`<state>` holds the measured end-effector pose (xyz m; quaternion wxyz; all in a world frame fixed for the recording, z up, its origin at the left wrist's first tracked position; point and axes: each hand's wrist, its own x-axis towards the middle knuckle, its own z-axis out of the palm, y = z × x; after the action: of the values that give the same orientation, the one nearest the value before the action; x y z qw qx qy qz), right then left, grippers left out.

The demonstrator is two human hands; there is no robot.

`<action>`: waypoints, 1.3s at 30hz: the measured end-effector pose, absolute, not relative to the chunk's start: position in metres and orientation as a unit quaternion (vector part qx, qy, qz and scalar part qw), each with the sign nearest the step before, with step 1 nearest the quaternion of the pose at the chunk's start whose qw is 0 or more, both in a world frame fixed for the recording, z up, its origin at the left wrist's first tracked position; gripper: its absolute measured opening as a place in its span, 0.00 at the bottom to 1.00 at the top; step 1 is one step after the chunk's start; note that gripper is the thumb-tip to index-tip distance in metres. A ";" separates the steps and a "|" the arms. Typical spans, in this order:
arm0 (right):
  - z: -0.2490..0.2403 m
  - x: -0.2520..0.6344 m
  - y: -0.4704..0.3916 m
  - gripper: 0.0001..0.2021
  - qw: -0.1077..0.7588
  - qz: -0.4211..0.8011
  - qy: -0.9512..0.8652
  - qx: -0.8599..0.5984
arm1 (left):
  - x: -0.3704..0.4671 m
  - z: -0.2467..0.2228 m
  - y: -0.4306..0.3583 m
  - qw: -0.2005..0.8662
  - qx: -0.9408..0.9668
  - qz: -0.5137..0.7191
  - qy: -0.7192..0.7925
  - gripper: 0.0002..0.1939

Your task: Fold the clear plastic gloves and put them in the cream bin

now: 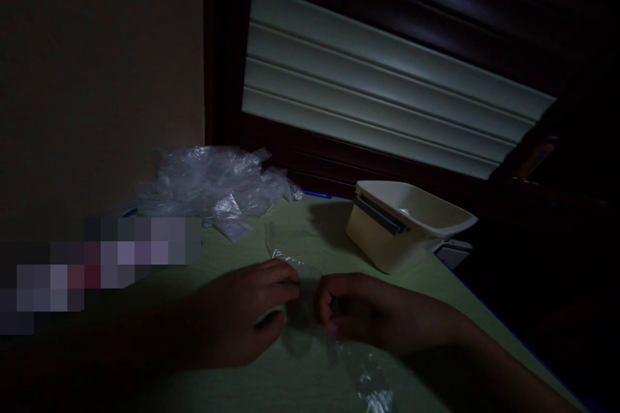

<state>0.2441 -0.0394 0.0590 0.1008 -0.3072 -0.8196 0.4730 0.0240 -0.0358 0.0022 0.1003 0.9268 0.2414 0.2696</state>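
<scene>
In the dim head view, a clear plastic bag lies across the table between and below my hands. My right hand is closed, thumb and fingertips pinched on the thin plastic. Facing it is my left hand, fingers bent over the plastic and thumb apart from them, with a dark gap between. Its fingertips are near or touching a shiny crinkled edge of clear plastic; darkness hides the exact contact.
A heap of clear plastic bags lies at the back left of the green table. At the back right stands a cream plastic bin with a dark handle. A blurred-out patch covers the left side. Behind is a slatted panel.
</scene>
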 end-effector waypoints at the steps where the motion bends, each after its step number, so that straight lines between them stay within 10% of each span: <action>1: 0.058 0.244 -0.038 0.03 0.111 0.491 -0.808 -0.306 | 0.024 0.002 -0.036 0.104 0.927 0.271 0.237 0.13; 11: 0.055 0.246 -0.037 0.07 0.152 0.548 -0.771 -0.286 | 0.026 0.003 -0.030 0.105 0.939 0.251 0.210 0.07; 17: 0.058 0.247 -0.037 0.28 0.152 0.478 -0.809 -0.307 | 0.026 0.003 -0.031 0.102 0.936 0.248 0.229 0.08; 24: 0.053 0.239 -0.040 0.06 0.187 0.402 -0.824 -0.354 | 0.024 0.003 -0.033 0.106 0.932 0.263 0.228 0.05; 39: 0.055 0.244 -0.039 0.08 0.161 0.480 -0.799 -0.325 | 0.026 0.005 -0.032 0.088 0.935 0.262 0.223 0.08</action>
<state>0.2439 -0.0393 0.0549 0.1611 -0.3252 -0.7986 0.4801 0.0258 -0.0319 0.0052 0.0875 0.9349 0.2227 0.2621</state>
